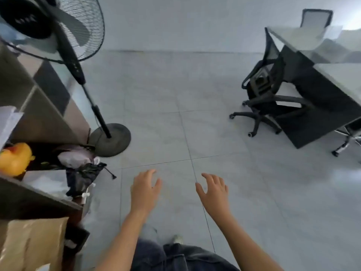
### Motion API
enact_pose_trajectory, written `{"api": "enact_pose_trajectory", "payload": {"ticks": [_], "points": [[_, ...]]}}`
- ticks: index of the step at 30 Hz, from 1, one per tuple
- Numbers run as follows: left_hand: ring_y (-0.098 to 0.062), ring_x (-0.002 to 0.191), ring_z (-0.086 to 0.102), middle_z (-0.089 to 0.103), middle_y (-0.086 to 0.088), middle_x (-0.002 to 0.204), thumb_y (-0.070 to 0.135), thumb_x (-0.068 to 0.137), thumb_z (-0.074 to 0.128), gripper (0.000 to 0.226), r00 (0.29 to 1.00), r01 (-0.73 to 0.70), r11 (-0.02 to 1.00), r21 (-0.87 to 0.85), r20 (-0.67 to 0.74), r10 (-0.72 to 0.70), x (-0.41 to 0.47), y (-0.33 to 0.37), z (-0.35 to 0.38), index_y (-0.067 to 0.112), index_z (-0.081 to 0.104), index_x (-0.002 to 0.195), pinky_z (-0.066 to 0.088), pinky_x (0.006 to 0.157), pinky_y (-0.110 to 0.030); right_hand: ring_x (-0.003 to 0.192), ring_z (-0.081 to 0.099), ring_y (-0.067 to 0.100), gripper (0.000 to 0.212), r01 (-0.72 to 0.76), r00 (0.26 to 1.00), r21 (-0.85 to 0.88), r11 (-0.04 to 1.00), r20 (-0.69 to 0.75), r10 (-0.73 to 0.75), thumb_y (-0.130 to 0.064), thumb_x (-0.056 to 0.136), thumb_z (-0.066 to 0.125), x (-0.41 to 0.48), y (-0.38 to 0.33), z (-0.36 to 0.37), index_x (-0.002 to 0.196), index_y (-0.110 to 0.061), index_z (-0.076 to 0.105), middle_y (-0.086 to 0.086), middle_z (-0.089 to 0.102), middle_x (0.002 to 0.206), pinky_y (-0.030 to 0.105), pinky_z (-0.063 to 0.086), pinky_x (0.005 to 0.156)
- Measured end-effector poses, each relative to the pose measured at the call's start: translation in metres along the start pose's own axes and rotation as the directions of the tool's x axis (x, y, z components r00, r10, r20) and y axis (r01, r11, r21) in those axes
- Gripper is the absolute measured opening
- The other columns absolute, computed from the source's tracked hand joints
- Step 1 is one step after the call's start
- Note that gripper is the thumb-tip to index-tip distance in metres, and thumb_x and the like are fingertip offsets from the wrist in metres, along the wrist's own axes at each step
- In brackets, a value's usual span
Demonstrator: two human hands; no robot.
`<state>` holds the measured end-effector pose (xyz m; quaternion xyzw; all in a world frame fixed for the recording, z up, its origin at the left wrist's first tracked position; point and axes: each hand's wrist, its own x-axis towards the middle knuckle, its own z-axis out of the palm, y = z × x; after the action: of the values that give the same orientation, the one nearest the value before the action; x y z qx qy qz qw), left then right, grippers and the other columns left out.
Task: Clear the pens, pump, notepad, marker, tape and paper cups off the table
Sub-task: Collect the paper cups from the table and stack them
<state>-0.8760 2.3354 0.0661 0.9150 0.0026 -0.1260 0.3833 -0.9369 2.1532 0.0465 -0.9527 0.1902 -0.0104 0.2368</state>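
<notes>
Both hands are held out above the grey tiled floor (195, 118), a little apart. The left hand (144, 189) is spread with relaxed fingers and nothing is gripped; the right hand (214, 192) is likewise opened wide, holding nothing. A table (304, 40) is seen well ahead, an office chair (261, 94) at its edge. Whether the things to be cleared lie on it cannot be told.

Head camera — looks steeply down at the floor (195, 114).

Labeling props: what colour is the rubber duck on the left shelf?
Yellow-orange rubber duck, seen in the head view, the only one.
</notes>
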Motion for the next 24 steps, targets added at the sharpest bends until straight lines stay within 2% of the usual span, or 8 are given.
{"api": "enact_pose_trajectory", "payload": {"ticks": [3, 5, 8, 13, 15, 17, 21, 24], "points": [[-0.026, 0.11, 0.054, 0.062, -0.008, 0.113, 0.024, 0.088, 0.05, 0.031, 0.97, -0.091, 0.995, -0.03, 0.224, 0.096, -0.007, 0.04, 0.056, 0.009, 0.058, 0.114, 0.042, 0.095, -0.037, 0.105, 0.058, 0.031, 0.046, -0.142, 0.982, 0.012, 0.99, -0.126, 0.142, -0.046, 0.081, 0.041, -0.018, 0.046, -0.021, 0.107, -0.014, 0.063, 0.006, 0.067, 0.106, 0.044, 0.044, 0.087], [-0.024, 0.104, 0.057, 0.064, -0.008, 0.11, 0.02, 0.089, 0.049, 0.027, 0.952, -0.13, 0.991, -0.015, 0.279, 0.129, -0.004, 0.063, 0.08, 0.009, 0.06, 0.111, 0.044, 0.09, -0.033, 0.09, 0.065, 0.029, 0.047, -0.232, 0.951, 0.047, 0.972, -0.199, 0.237, -0.048, 0.076, 0.038, -0.028, 0.069, -0.033, 0.09, -0.016, 0.069, 0.003, 0.07, 0.091, 0.042, 0.048, 0.077], [-0.018, 0.09, 0.056, 0.064, -0.006, 0.099, 0.018, 0.09, 0.048, 0.025, 0.914, -0.208, 0.978, -0.008, 0.353, 0.197, -0.001, 0.099, 0.11, 0.008, 0.061, 0.108, 0.043, 0.081, -0.027, 0.081, 0.066, 0.027, 0.043, -0.368, 0.889, 0.076, 0.927, -0.262, 0.375, -0.047, 0.075, 0.039, -0.039, 0.105, -0.05, 0.075, -0.017, 0.07, 0.0, 0.071, 0.081, 0.04, 0.049, 0.07], [-0.014, 0.08, 0.056, 0.062, 0.0, 0.09, 0.02, 0.09, 0.047, 0.024, 0.842, -0.33, 0.944, -0.012, 0.448, 0.3, 0.01, 0.153, 0.158, 0.008, 0.061, 0.106, 0.042, 0.065, -0.023, 0.096, 0.059, 0.029, 0.056, -0.505, 0.774, 0.183, 0.843, -0.336, 0.536, -0.052, 0.075, 0.03, -0.038, 0.159, -0.072, 0.083, -0.013, 0.07, 0.005, 0.069, 0.094, 0.04, 0.04, 0.08], [-0.008, 0.069, 0.055, 0.063, -0.002, 0.086, 0.019, 0.091, 0.047, 0.022, 0.817, -0.364, 0.931, -0.009, 0.477, 0.324, 0.02, 0.178, 0.179, 0.009, 0.061, 0.103, 0.04, 0.058, -0.019, 0.101, 0.056, 0.027, 0.053, -0.54, 0.74, 0.215, 0.814, -0.34, 0.581, -0.051, 0.078, 0.033, -0.03, 0.183, -0.082, 0.087, -0.013, 0.069, 0.005, 0.067, 0.099, 0.037, 0.036, 0.082], [-0.011, 0.066, 0.054, 0.061, -0.002, 0.081, 0.019, 0.091, 0.047, 0.021, 0.803, -0.383, 0.924, -0.011, 0.491, 0.338, 0.034, 0.202, 0.201, 0.008, 0.062, 0.101, 0.037, 0.054, -0.019, 0.104, 0.054, 0.027, 0.043, -0.576, 0.697, 0.241, 0.781, -0.354, 0.624, -0.043, 0.079, 0.04, -0.019, 0.209, -0.094, 0.088, -0.013, 0.069, 0.005, 0.066, 0.102, 0.037, 0.034, 0.083], [-0.02, 0.072, 0.054, 0.059, 0.0, 0.073, 0.018, 0.09, 0.048, 0.014, 0.779, -0.404, 0.913, -0.057, 0.501, 0.376, 0.067, 0.265, 0.249, 0.013, 0.06, 0.09, 0.038, 0.057, -0.026, 0.096, 0.058, 0.028, 0.032, -0.619, 0.62, 0.271, 0.737, -0.407, 0.671, -0.035, 0.08, 0.046, 0.015, 0.256, -0.122, 0.082, -0.013, 0.069, 0.006, 0.068, 0.094, 0.033, 0.031, 0.076], [-0.018, 0.07, 0.052, 0.056, 0.004, 0.071, 0.015, 0.09, 0.048, 0.009, 0.746, -0.442, 0.891, -0.101, 0.51, 0.428, 0.083, 0.314, 0.279, 0.016, 0.056, 0.087, 0.037, 0.056, -0.018, 0.084, 0.063, 0.028, 0.043, -0.645, 0.566, 0.265, 0.716, -0.463, 0.682, -0.043, 0.076, 0.035, 0.036, 0.286, -0.138, 0.074, -0.016, 0.069, 0.003, 0.069, 0.082, 0.033, 0.034, 0.07]]}}
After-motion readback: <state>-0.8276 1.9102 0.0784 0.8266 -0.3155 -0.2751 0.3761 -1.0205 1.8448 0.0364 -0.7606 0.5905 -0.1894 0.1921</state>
